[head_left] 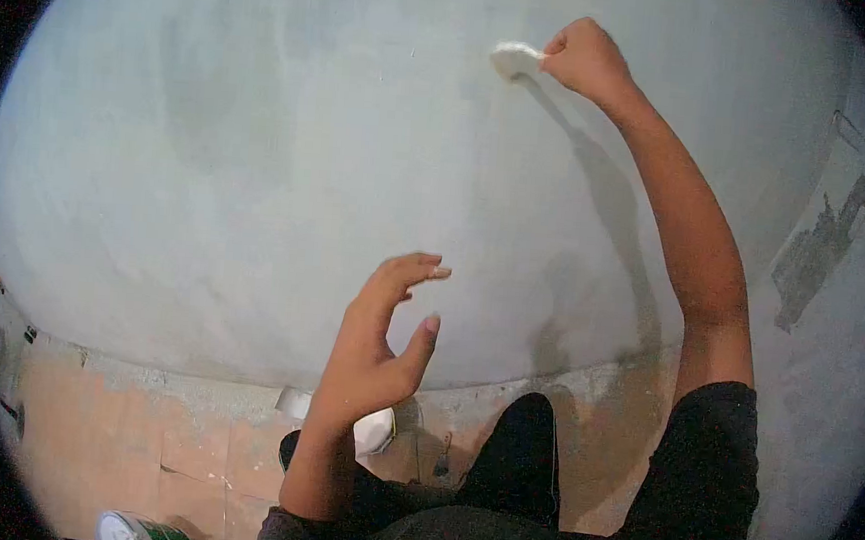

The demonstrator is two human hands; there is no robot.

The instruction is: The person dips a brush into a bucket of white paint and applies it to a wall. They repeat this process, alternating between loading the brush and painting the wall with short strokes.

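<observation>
The right hand (586,60) pinches the end of a small white tool (510,61), high up at the pale wall (359,175); the left hand (375,351), lower down, holds nothing, its thumb and curved fingers apart.

Orange-brown floor tiles (121,419), white specks scattered over them. White-and-green bucket (161,535) at lower left, cut off by picture edge. White round object (375,433) on floor, partly hidden; small dark item (442,464) near it. Side wall (823,418) at right, rough grey patch (821,255) on it.
</observation>
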